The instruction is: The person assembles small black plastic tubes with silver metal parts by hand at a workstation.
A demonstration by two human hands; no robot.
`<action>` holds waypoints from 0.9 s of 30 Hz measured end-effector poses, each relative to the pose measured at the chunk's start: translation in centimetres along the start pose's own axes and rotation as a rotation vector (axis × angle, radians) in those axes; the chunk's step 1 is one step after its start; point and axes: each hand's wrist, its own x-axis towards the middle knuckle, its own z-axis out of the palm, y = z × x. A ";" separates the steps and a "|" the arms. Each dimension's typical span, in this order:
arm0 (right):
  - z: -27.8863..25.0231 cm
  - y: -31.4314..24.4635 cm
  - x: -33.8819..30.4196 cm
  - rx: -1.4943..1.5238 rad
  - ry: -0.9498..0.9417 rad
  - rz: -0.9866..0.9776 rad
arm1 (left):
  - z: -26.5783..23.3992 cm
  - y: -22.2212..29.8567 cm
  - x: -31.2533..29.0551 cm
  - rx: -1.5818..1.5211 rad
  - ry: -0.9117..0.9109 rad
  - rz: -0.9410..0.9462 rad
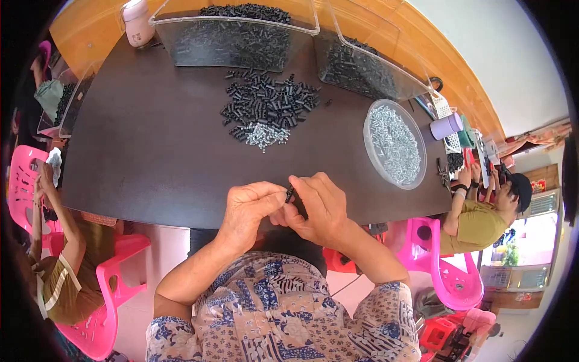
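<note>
Over the table's near edge, my left hand (248, 210) and my right hand (318, 207) meet with fingertips pinched together. Between them is a small black ribbed plastic piece (290, 192), mostly covered by the fingers. Farther off on the dark table (151, 133) lies a heap of short black tubular pieces (271, 99). At its near side sits a little pile of small silvery metal parts (264, 136), perhaps springs. To the right, a round clear tub (367, 142) holds many more small silvery parts (395, 142).
Two clear bins (235, 21) (386, 57) of black pieces stand along the far edge. A pink bottle (138, 24) is at the far left, a lilac cup (446, 127) at the right. People sit at both sides on pink chairs (129, 253) (443, 265).
</note>
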 end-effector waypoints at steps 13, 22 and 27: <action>0.7 0.5 -0.7 0.004 0.004 -0.069 | 0.6 0.1 -0.4 0.109 0.022 0.019; -1.9 2.6 0.8 -0.075 -0.002 0.113 | -0.1 -0.6 -0.4 0.247 0.052 0.074; -8.0 10.5 5.1 -0.346 0.197 0.283 | -1.2 -0.6 0.0 0.285 0.076 0.090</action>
